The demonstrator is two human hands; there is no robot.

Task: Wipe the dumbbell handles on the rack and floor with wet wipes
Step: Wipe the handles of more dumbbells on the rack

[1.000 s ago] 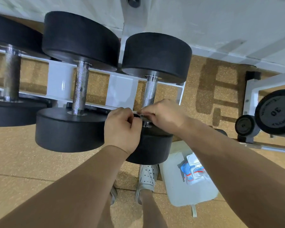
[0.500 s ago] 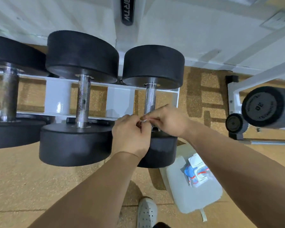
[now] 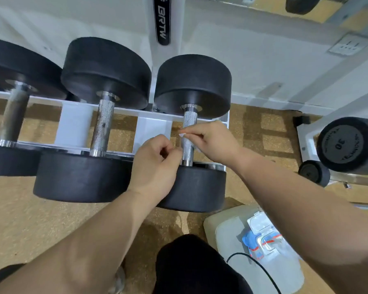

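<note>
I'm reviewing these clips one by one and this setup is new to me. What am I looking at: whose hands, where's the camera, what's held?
No machine here: a person wears one camera on the head, looking down at both bare hands. Black dumbbells lie on a white rack. The right hand pinches a white wipe at the rightmost dumbbell's metal handle. The left hand is curled beside that handle; whether it holds the wipe too is hidden. A wipe pack lies on a pale container, lower right.
</note>
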